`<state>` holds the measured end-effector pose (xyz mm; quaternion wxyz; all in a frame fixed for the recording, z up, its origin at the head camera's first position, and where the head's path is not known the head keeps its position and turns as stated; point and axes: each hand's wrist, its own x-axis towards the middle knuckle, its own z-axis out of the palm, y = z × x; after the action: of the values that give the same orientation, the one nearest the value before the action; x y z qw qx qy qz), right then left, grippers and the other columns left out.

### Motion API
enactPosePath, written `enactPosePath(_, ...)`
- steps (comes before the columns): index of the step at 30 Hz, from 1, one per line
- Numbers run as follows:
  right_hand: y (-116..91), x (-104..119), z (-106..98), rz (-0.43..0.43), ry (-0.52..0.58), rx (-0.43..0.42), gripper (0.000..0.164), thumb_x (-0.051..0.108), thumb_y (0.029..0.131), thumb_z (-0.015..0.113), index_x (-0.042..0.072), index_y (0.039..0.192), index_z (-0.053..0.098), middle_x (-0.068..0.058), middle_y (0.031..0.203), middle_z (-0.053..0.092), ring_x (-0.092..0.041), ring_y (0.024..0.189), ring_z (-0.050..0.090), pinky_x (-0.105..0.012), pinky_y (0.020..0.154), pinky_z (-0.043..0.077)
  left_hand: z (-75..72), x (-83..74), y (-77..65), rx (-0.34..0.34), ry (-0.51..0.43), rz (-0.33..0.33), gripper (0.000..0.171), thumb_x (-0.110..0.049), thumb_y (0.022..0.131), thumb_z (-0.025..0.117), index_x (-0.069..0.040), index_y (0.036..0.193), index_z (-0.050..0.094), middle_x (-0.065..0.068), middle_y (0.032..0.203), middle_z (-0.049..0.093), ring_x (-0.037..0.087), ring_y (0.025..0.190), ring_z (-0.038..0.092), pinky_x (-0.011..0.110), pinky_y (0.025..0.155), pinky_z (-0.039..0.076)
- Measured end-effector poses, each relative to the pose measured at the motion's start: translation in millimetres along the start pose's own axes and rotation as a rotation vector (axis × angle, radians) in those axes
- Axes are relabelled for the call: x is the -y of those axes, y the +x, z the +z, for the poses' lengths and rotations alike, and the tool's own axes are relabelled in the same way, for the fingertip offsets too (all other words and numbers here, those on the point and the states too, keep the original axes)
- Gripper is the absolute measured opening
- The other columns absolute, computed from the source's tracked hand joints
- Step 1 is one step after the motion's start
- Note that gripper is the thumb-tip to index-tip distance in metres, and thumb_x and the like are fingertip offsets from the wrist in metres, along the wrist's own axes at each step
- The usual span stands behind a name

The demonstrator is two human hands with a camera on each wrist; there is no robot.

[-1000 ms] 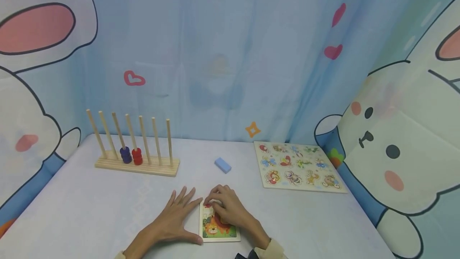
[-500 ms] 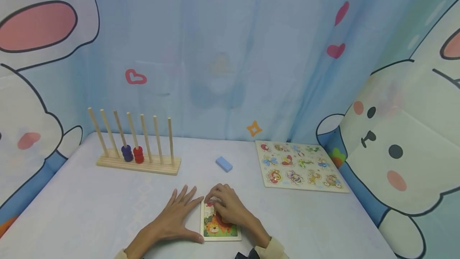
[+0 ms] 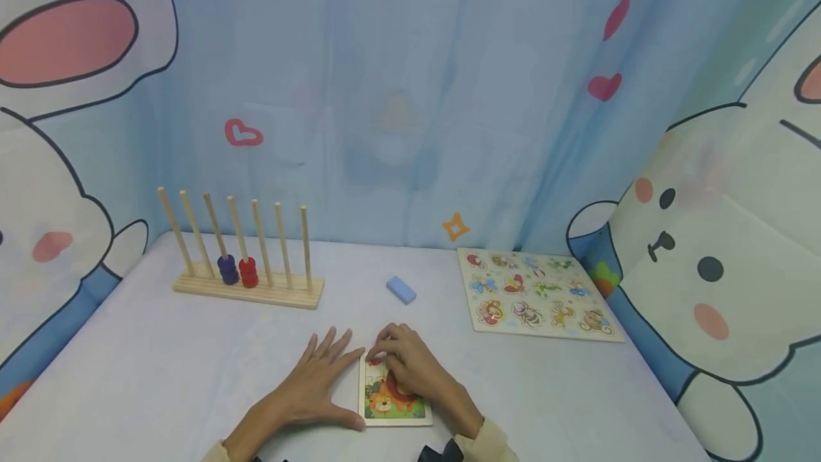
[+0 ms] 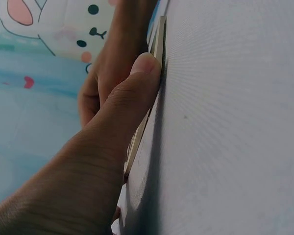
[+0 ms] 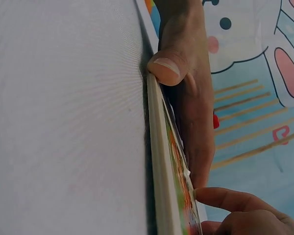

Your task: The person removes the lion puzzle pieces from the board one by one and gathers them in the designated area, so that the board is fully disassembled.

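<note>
A small wooden jigsaw puzzle (image 3: 394, 411) with a lion picture lies on the table in front of me. My left hand (image 3: 314, 385) is spread along its left side, index fingertip at the upper corner and thumb at the lower one. In the left wrist view the thumb (image 4: 144, 64) presses against the puzzle's edge. My right hand (image 3: 410, 362) bends over the puzzle's upper part, thumb and index finger pinching at a piece with some red (image 3: 375, 361) near the top left. Low at the puzzle's face, the right fingers (image 5: 225, 199) show in the right wrist view, largely covering the piece.
A wooden bead rack (image 3: 250, 292) with upright pegs stands at the back left, carrying blue beads (image 3: 227, 269) and red beads (image 3: 248, 272). Beyond the hands lies a blue block (image 3: 400, 290). An insect picture board (image 3: 539, 294) is at the back right, before a printed curtain (image 3: 385, 91).
The head view has shifted slightly, moving the whole scene a little up and right. Both hands stay at the puzzle, with the right fingers shifting only slightly.
</note>
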<state>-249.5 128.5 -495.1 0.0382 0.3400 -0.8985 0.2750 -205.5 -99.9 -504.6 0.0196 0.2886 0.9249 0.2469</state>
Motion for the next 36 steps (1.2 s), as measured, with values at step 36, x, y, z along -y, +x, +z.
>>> enactPosePath(36,7,-6,-8,0.038,0.221,0.19,0.031,0.012,0.075,0.054,0.026,0.101,0.063,0.007,0.118,0.053,-0.013,0.102,0.042,-0.041,0.092,0.037,0.4,0.1,0.8,-0.004,0.006,-0.003,0.107,-0.079,0.062,0.066,-0.021,0.147,0.039,0.013,0.159,0.019,0.041,0.146,0.006,0.062,0.115,-0.001)
